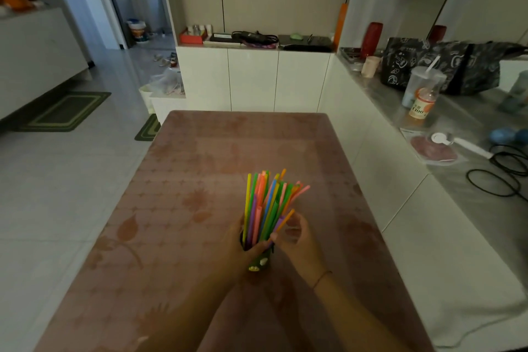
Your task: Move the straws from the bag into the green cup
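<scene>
Curling round green cup (260, 260) of straws (265, 200), left grip (243, 243); right grip (297, 237) pinching orange straw (285, 218).

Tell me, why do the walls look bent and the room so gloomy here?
Head view: the wide-angle lens bows the cabinet lines and the counter edge toward the borders. Head view again: the light is dim and flat, so the table looks murky while the straws stay vivid, and the far shelf looks soft.
</scene>
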